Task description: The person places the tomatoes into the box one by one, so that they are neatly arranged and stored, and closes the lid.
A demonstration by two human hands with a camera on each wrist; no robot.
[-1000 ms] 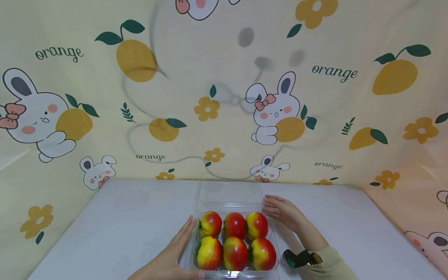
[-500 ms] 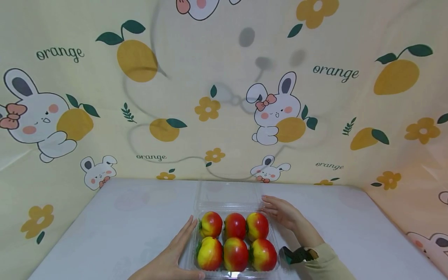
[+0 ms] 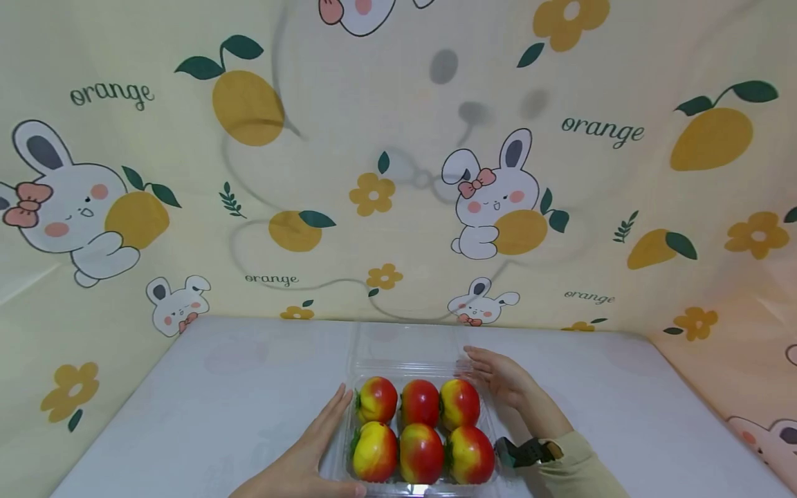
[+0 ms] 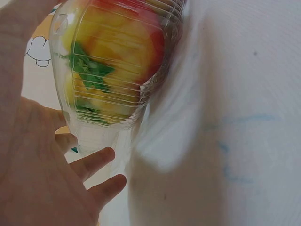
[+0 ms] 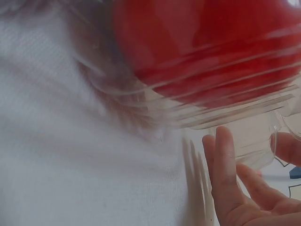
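A clear plastic clamshell box (image 3: 346,453) stands on the white table, its lid (image 3: 407,344) folded back flat behind it. Two rows of red-and-yellow fruits (image 3: 421,453) fill the base; green leaves (image 4: 91,68) show through the ribbed side in the left wrist view. My left hand (image 3: 301,453) lies along the box's left side, fingers stretched forward and thumb at the front left corner. At the back right, my right hand (image 3: 507,380) has its extended fingers (image 5: 225,155) right at the lid's hinge corner, seen through clear plastic in the right wrist view.
A cream cloth (image 3: 398,173) printed with rabbits, oranges and flowers hangs behind and beside the white table (image 3: 236,415). A black strap (image 3: 529,453) circles the right wrist, below a beige sleeve (image 3: 579,467). Faint blue marks (image 4: 235,162) show on the table surface.
My right hand has shifted slightly left, toward the box's hinge corner. The left hand, box and fruits hold their places, while the whole head view has drifted a little.
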